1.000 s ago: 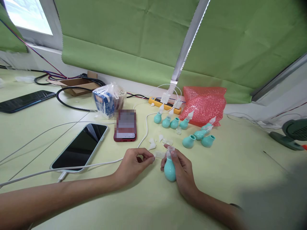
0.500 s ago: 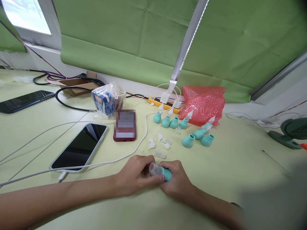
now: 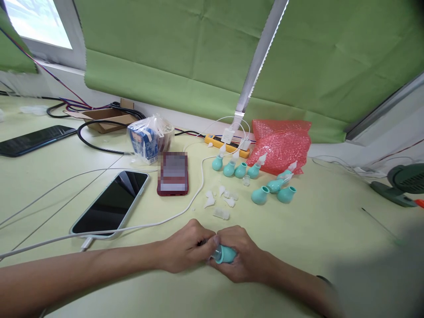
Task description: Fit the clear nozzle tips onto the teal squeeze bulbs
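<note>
My right hand is wrapped round a teal rubber bulb lying on its side near the table's front edge. My left hand pinches the clear piece at the bulb's neck, fingers closed; the piece is mostly hidden. Just beyond the hands lie small clear and white plastic tips, loose on the table. Farther back stand several more teal bulbs, some with white nozzles fitted.
A phone on a white cable lies left of my hands. Behind it are a dark red phone, a bagged carton, a pink bubble-wrap bag, a yellow power strip and a cardboard box.
My right hand laid the upright bulb on its side and drew it toward me. My left hand left the loose clear parts and closed on the bulb's neck.
</note>
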Demonstrator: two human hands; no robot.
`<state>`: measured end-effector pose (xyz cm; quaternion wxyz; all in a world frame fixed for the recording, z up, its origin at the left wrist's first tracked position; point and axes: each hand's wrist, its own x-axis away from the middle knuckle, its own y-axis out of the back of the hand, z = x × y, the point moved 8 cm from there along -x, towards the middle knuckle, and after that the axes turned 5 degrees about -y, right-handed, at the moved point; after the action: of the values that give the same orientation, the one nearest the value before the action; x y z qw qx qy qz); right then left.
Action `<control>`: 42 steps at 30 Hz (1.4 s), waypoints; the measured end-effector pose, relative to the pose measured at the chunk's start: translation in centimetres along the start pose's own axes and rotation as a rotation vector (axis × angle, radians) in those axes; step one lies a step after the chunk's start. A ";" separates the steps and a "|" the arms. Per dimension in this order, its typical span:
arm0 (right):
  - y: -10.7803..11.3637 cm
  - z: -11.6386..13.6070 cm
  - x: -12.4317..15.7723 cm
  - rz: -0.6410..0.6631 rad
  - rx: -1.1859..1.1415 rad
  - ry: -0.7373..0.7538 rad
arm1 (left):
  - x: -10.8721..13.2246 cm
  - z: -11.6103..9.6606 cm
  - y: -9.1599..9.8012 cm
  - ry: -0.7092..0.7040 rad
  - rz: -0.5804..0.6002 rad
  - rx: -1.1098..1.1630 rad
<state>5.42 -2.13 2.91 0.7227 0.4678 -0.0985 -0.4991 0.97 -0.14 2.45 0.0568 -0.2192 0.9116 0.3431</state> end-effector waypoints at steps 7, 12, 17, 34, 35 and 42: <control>-0.3 0.5 0.2 0.067 0.036 0.035 | 0.2 -0.4 -0.3 -0.033 0.020 -0.082; -0.5 0.6 0.1 0.101 0.054 0.086 | 0.1 -0.1 -0.6 -0.012 0.046 -0.078; -0.5 1.3 0.4 0.076 0.047 0.217 | 0.3 -0.5 -0.5 -0.085 0.027 -0.175; 8.7 -4.4 -0.1 0.387 0.326 -0.363 | -1.4 2.6 2.4 0.203 0.105 -1.074; 9.2 -4.9 0.2 0.404 0.348 -0.382 | -1.4 2.7 2.3 0.195 0.118 -1.052; 11.0 -8.1 0.8 0.380 0.394 -0.528 | -1.1 3.0 1.9 0.079 0.080 -0.843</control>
<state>17.68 2.65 6.81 0.6484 0.4264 -0.4604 -0.4310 0.99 3.49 1.66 -0.0862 -0.2006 0.7008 0.6791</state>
